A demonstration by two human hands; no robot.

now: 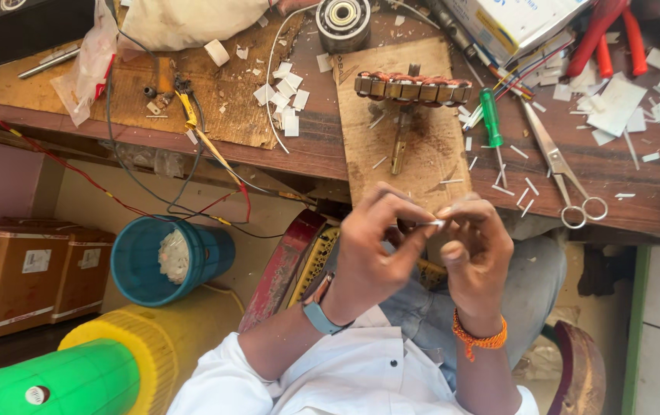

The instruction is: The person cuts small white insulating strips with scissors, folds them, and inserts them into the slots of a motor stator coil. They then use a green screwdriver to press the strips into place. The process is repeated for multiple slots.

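Head view, seated person at a wooden workbench.

Hands: left hand and right hand meet in the lower centre of the frame, over the lap. Both are mostly closed, fingertips pinched together on a small white strip that spans the gap between them. It looks thin and stiff, like cut insulating paper; whether it is folded cannot be told.

Progress, as a judgement: the wound stator lies in the upper centre on a cardboard sheet, well apart from the hands. Copper-coloured windings show between its metal teeth, so winding appears largely in place. Many cut white slips lie scattered on the bench, which suggests cutting is well along; the strip in hand is not yet at the stator, so fitting of strips appears to remain.

Materials and shapes:
- Bench: worn dark wood, scratched, littered with offcuts.
- Stator: ring of laminated steel, glossy reddish wire, with a rusty shaft below it.
- Scissors: bare steel, open-looped handles, right of centre.
- Screwdriver: translucent green handle, beside the stator.
- Bearing: round, polished metal, top centre.
- Blue bucket: plastic, ribbed, lower left, holding pale scraps.
- Red pliers: upper right.
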